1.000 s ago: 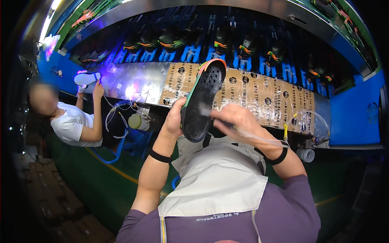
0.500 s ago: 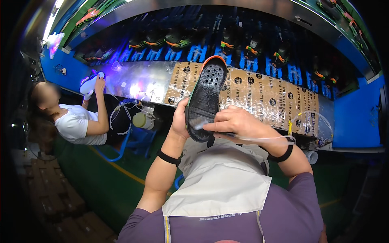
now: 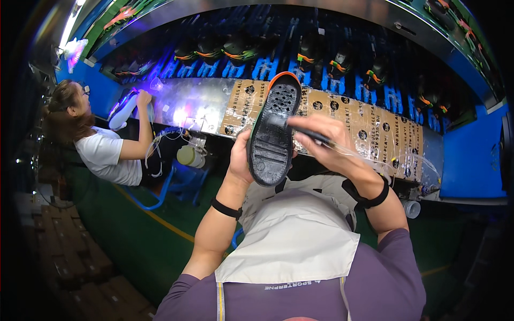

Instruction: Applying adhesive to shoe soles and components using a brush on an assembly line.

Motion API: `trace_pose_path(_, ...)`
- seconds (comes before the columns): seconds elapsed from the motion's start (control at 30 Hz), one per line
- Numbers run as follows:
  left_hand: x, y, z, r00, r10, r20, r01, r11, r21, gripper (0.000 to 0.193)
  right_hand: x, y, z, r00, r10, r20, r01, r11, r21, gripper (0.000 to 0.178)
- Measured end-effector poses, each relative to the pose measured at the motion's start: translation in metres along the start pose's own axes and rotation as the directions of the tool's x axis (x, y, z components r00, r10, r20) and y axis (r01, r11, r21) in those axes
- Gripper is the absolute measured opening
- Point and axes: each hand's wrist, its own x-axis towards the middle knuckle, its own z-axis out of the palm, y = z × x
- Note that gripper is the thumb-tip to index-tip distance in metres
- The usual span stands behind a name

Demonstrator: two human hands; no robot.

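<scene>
the shoe sole [image 3: 272, 134] stood nearly upright in front of the person's chest, tread side facing the camera, its orange-rimmed toe end up against the cardboard-covered table [image 3: 369, 128] behind it. the left hand [image 3: 241, 158] gripped the sole from behind along its left edge, fingers wrapped around the back and thumb against the rim. the right hand [image 3: 324, 142] came in from the sole's right side with its fingers pinched together on a thin dark brush [image 3: 300, 130], whose tip rested on the tread near the toe. the sole looked light and rubbery, likely to flex if held only at one end, so a hold at the mid edge seemed soundest. far to the left of the sole, a co-worker [image 3: 101, 144] in a white shirt held a pale shoe [image 3: 126, 109] up under a purple light.
</scene>
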Motion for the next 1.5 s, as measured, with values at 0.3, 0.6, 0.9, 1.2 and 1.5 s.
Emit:
trace_pose_path(0.3,-0.003,-0.003,-0.003,0.973,0.139,-0.185,-0.146,0.989,-0.020,0.072,-0.011,-0.013,-0.002,0.944,-0.048,0.325,-0.075,0.932,0.356,0.030)
trace_pose_path(0.6,-0.022,-0.007,-0.041,0.958,0.265,0.105,-0.182,0.852,-0.490,0.071,-0.032,0.087,0.000,0.838,0.356,-0.414,-0.273,0.930,0.247,0.033)
trace_pose_path(0.9,-0.027,-0.009,-0.042,0.947,0.274,0.166,-0.146,0.830,-0.538,0.066,-0.084,0.158,0.041,0.786,0.397,-0.474,-0.426,0.903,0.051,0.033)
trace_pose_path(1.2,-0.021,-0.005,-0.038,0.933,0.311,0.184,-0.174,0.833,-0.524,0.064,-0.080,0.155,0.046,0.831,0.353,-0.431,-0.383,0.924,0.018,0.033)
trace_pose_path(1.5,-0.016,0.000,-0.043,0.940,0.324,-0.109,-0.337,0.827,-0.451,0.077,-0.079,0.158,0.048,0.841,0.299,-0.451,-0.333,0.943,0.004,0.031)
